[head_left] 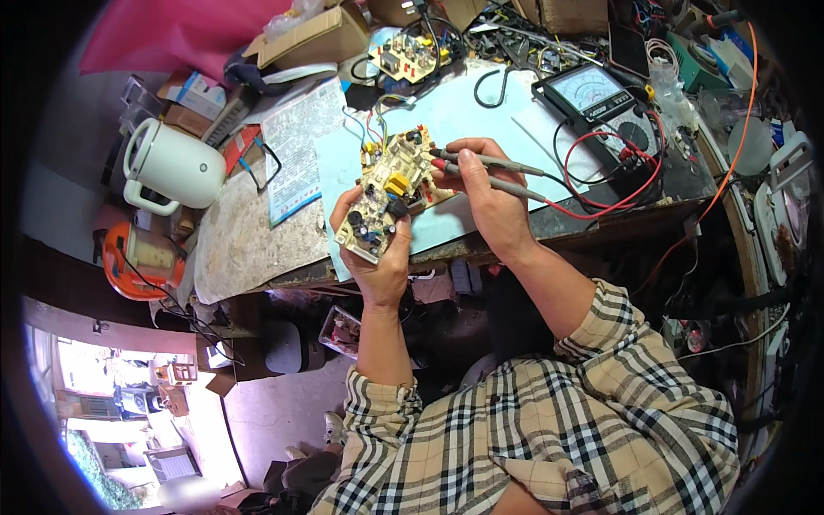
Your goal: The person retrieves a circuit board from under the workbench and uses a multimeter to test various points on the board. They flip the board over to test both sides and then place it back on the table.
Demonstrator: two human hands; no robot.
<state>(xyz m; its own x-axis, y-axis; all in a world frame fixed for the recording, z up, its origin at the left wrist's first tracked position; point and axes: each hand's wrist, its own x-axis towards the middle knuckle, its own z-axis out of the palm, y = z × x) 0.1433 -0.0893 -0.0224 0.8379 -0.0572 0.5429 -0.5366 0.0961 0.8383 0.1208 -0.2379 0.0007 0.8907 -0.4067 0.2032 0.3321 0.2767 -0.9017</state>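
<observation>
My left hand [378, 273] grips the lower end of a circuit board [384, 199], holding it tilted above the pale blue work mat. The board carries a yellow component, black capacitors and coils, and coloured wires leave its far end. In my right hand [493, 202] are two test probes [506, 175], one with a black lead and one with a red lead. Their tips are at the board's right edge; whether they touch it, I cannot tell. Both leads run to an analog multimeter [601, 107] at the right of the mat. Part of another board lies beneath the held one.
Another circuit board [405, 58] lies at the back among cables and loose parts. A printed sheet [300, 142] and a white kettle-like jug [176, 165] are on the left, above an orange appliance [142, 262]. An orange cable [748, 112] hangs at the right. A person's leg shows at lower left.
</observation>
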